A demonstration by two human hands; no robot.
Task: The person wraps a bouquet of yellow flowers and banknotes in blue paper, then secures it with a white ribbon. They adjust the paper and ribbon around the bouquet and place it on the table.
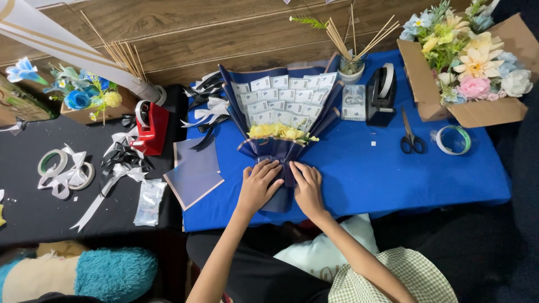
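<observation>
A bouquet wrapped in dark navy paper lies on the blue tablecloth, its fan filled with rows of pale banknotes above a band of yellow flowers. My left hand lies flat on the left side of the wrapped stem, fingers spread. My right hand presses the right side of the same stem. Both hands touch the navy wrap near the table's front edge.
Black scissors, a tape roll and a black tape dispenser lie right of the bouquet. A cardboard box of artificial flowers stands far right. Left are navy paper sheets, a red tape dispenser, ribbons, and a glass of sticks.
</observation>
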